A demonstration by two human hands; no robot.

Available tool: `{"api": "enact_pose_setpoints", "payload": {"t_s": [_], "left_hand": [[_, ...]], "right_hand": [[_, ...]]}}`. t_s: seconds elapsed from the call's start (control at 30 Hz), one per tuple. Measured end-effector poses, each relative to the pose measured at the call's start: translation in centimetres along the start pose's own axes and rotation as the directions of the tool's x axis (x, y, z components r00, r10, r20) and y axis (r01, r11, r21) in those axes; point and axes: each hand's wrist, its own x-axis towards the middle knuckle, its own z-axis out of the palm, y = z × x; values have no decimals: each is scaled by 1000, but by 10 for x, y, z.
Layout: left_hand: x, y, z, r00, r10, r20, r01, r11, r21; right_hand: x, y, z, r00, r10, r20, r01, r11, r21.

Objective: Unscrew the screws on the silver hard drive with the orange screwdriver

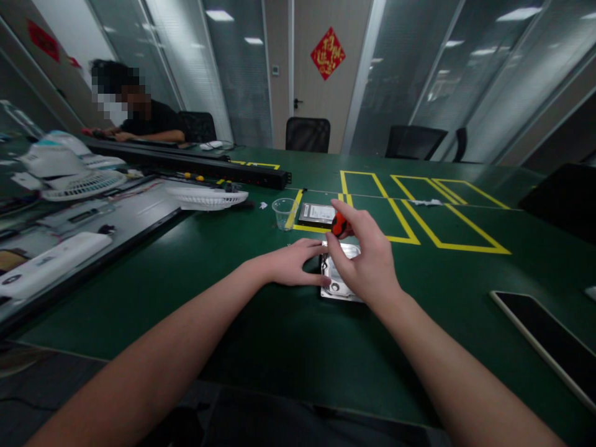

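Note:
A silver hard drive lies flat on the green table, partly covered by both hands. My left hand grips its left side, thumb near the front corner and fingers at the back corner. Above the drive, my right hand is closed round the red and black handle of a screwdriver. The tool's tip is hidden behind the fingers. Just beyond sits a second hard drive, label up, inside a yellow tape outline. Left of that one stands a clear plastic cup.
At left are a metal panel, a white power strip, fan parts and a long black bar. A phone-like slab lies at right. Yellow tape outlines mark the table. Another person sits at far left.

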Motion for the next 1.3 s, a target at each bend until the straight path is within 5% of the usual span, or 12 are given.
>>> {"api": "enact_pose_setpoints", "payload": {"t_s": [1.3], "left_hand": [[0, 5, -2, 1000, 4, 9, -4, 1000, -15]], "right_hand": [[1, 0, -2, 999, 35, 0, -35, 999, -20]]}}
